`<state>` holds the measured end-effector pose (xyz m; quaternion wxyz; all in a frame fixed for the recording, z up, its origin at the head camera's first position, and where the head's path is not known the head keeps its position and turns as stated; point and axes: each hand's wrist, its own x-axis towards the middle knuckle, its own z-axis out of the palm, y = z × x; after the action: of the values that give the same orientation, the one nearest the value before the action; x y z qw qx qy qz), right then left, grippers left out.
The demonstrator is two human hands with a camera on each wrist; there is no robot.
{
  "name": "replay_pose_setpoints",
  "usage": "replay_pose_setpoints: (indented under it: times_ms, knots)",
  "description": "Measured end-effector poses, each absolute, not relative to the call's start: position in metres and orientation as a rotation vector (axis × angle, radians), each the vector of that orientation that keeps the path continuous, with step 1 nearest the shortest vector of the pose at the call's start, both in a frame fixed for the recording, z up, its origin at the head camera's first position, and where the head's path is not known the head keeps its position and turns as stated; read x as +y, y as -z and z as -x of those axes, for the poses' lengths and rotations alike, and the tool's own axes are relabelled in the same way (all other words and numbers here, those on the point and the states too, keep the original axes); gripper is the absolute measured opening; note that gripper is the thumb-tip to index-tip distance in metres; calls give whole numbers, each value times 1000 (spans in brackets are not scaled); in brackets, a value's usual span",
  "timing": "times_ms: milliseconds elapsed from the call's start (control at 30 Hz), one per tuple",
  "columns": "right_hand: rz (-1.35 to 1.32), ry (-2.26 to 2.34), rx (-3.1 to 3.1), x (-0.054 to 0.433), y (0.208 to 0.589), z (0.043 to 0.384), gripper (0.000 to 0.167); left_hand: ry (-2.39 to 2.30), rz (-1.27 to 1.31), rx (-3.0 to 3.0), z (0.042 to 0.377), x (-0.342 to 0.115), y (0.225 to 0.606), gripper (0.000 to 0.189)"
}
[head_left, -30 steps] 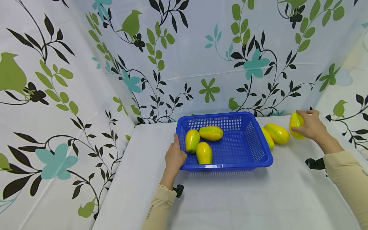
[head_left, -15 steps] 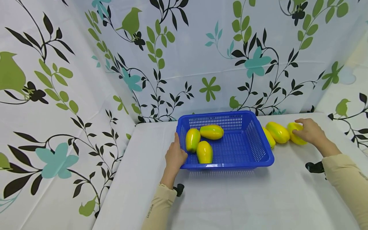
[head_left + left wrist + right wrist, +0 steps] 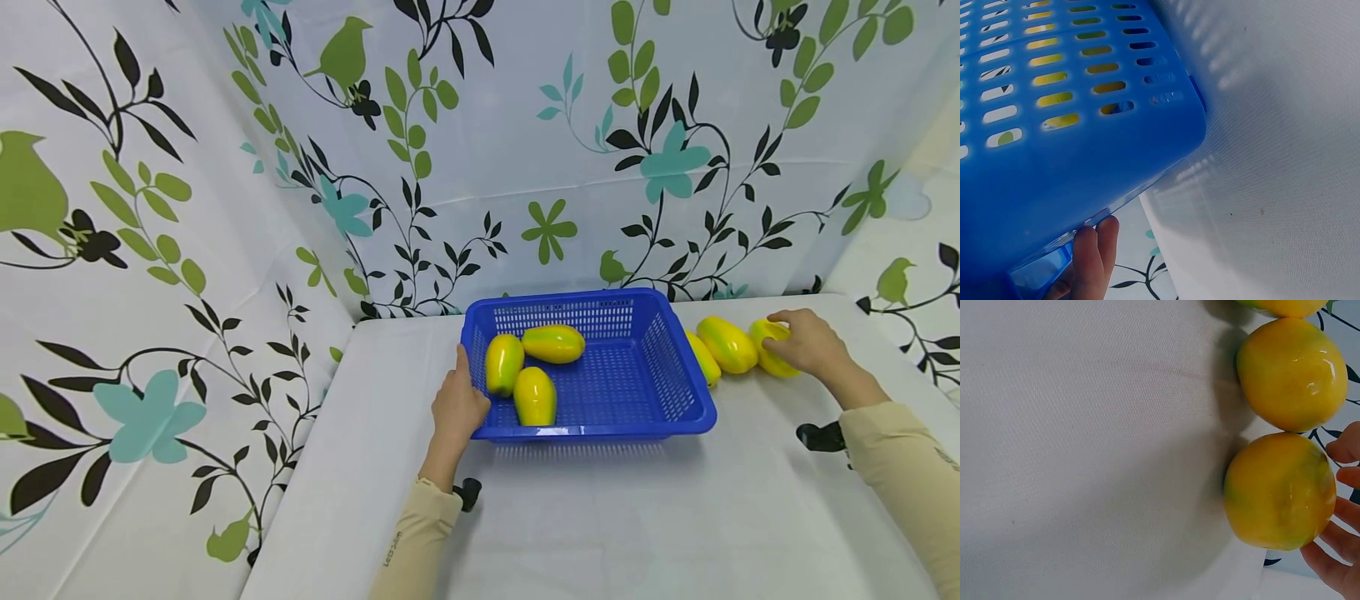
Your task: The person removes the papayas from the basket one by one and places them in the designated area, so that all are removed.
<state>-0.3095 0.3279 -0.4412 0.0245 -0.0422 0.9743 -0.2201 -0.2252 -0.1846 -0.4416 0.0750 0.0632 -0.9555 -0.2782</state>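
My left hand (image 3: 457, 404) grips the left rim of a blue plastic basket (image 3: 480, 435); in the left wrist view its fingers (image 3: 1087, 259) curl at the rim. Three glossy yellow-green papayas (image 3: 535, 397) lie in the basket's left part. At the far right, my right hand (image 3: 813, 342) holds another papaya (image 3: 768, 346) at the table surface. In the right wrist view its fingers are spread round the outer end of that papaya (image 3: 1279, 494). A second papaya (image 3: 726, 344) lies right beside it, and a third (image 3: 702, 360) is partly hidden behind the basket's right wall.
A white cloth (image 3: 600, 517) covers the table. Patterned curtains (image 3: 480, 167) with leaves and birds rise behind and at both sides. The basket stands near the table's back edge. A black wrist device (image 3: 821, 437) shows at the right sleeve.
My right hand has moved left and down, bringing its papaya from apart to right beside the others on the table. The left hand and the basket have stayed put.
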Motion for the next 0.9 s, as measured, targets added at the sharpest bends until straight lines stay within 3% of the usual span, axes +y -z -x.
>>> replay_pose_setpoints:
  times_ms: [333,900]
  knots:
    - [223,700,3135,313,434,315,51,825,-197,-2864,225,-188,442,84]
    - [486,817,3230,235,384,313,58,836,-169,-2867,224,-187,441,87]
